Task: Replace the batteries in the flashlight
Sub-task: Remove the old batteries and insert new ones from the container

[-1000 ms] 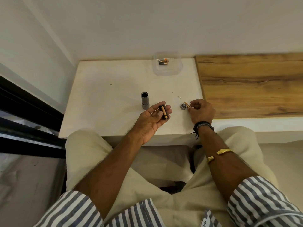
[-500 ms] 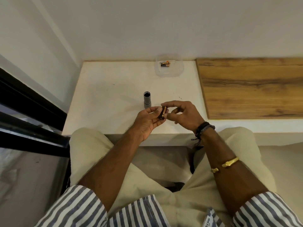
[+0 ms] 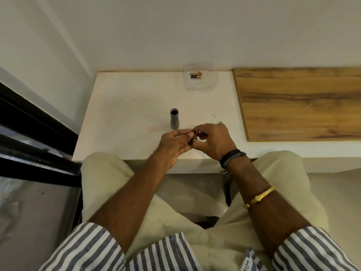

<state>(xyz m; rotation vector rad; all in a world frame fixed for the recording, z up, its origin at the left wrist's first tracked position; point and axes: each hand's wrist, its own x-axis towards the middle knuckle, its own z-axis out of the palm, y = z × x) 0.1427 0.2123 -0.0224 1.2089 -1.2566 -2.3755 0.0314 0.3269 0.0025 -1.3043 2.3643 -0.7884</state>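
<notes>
- Fingers (image 3: 184, 133) of the left hand (image 3: 172, 145) curled, pinching a small dark part (image 3: 192, 139); right hand (image 3: 214, 141) bent at the knuckles, fingertips clamped on the same part from the other side.
- Both hands meeting over the near half of the white desk (image 3: 127, 106), forearms angled inward from striped sleeves (image 3: 88, 249).
- Dark part mostly hidden between the fingertips; cannot tell battery from holder.
- Grey flashlight body (image 3: 174, 119) standing upright on the desk, open end up, just beyond the left hand, untouched.
- Loose batteries (image 3: 196, 74) lying in a clear tub (image 3: 201, 87) at the far edge, well apart from both hands.
</notes>
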